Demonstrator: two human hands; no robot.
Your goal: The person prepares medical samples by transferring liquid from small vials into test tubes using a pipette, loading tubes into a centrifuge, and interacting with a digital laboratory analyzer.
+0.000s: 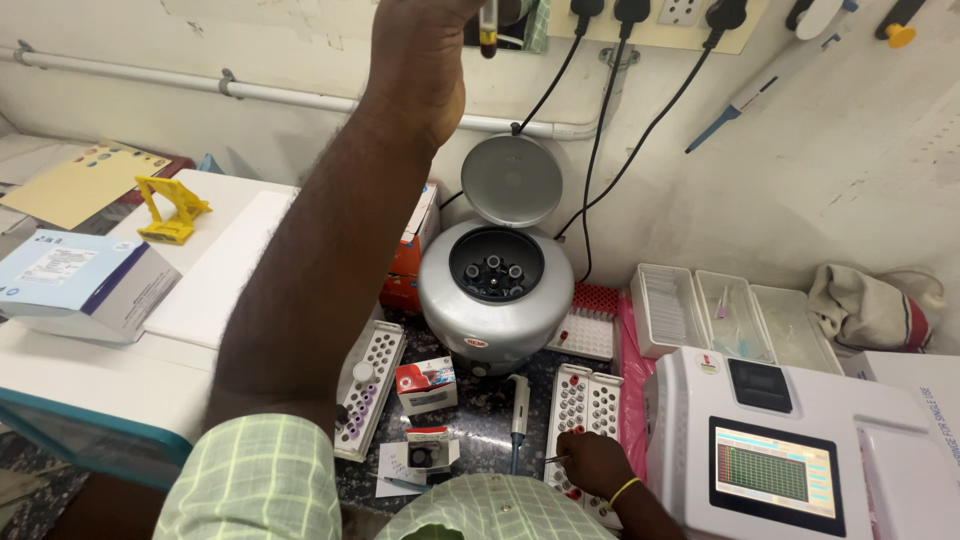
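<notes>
Blood tube (488, 30) held high in raised left hand (420, 60).

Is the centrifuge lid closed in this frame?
No. The round grey lid stands tilted up behind the centrifuge, leaving the dark rotor with its tube slots exposed.

Single head view, looking steeply down and forward over worktop (480, 410) toward back wall (850, 170); close range, own arms fill foreground.
</notes>
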